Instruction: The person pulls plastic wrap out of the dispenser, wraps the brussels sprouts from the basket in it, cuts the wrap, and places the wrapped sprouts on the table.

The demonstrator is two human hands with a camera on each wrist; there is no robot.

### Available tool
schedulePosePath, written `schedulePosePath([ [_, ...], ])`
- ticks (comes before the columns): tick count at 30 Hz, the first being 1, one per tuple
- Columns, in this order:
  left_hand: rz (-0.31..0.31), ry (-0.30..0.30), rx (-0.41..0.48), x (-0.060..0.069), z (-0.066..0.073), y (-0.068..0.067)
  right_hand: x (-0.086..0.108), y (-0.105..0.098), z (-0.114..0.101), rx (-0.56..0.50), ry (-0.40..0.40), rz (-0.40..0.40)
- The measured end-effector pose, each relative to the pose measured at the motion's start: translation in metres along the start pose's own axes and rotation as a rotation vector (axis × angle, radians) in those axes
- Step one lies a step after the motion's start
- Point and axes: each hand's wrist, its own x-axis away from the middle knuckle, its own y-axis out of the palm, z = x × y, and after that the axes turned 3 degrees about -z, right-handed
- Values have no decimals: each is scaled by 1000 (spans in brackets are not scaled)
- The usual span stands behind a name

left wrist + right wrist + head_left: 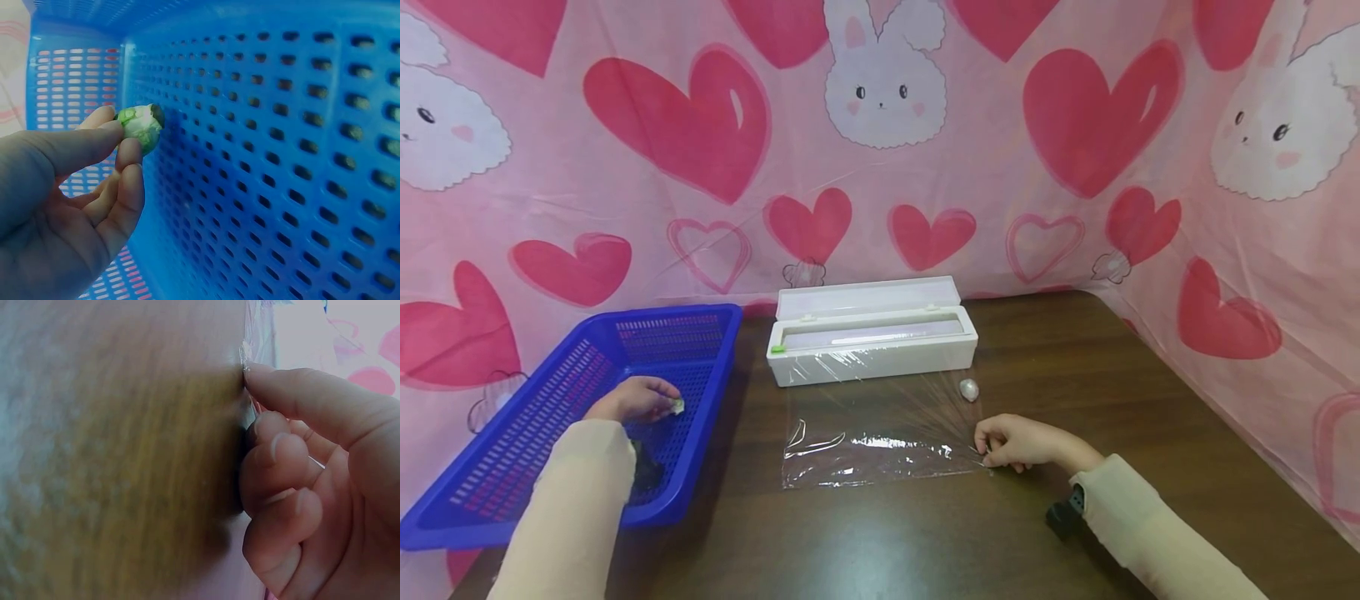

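My left hand (638, 400) is inside the blue basket (718, 392) and pinches a small, round, green-and-white Brussels sprout (142, 128) between thumb and fingers. At the table's right side, my right hand (1018, 442) pinches the near right corner of a sheet of cling film (880, 442). The sheet lies over the table and runs back to a white cling film dispenser box (872, 360), whose lid (868, 297) stands raised. Creases fan from my right fingertips toward the box. A small whitish ball (968, 389) sits by the film's right edge, in front of the box.
The wooden table (1135, 400) extends right and toward me. A green slider (777, 348) sits at the dispenser's left end. Behind the table hangs a pink cloth (865, 183) with hearts and rabbits. My left sleeve (568, 508) crosses the basket's near rim.
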Motion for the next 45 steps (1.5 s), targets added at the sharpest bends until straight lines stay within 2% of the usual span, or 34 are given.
schedulePosePath([
  [3,38,27,23,2,2,-2,-1,0,-1,4,-1,-1],
  [9,124,137,228,3,4,-10,-1,0,0,10,-6,-1],
  [12,163,184,282,6,8,-13,0,0,1,9,-7,1],
  [17,271,266,313,16,25,-14,0,0,1,-5,-8,-6],
  [20,325,354,418,22,41,-11,0,0,2,-5,-5,-6],
  [22,315,428,529,26,54,-8,0,1,1,-3,-5,-4],
  [25,249,523,655,30,74,-1,0,1,1,-5,-10,-2],
  [30,166,602,678,34,107,17,0,0,1,-8,-13,0],
  [33,148,612,657,36,124,29,1,0,1,-7,-13,2],
  [37,129,596,619,36,142,48,1,0,1,-3,-17,2],
  [42,104,556,556,32,156,71,0,0,2,4,-18,2],
  [45,98,510,514,29,160,84,0,-1,3,6,-17,2],
])
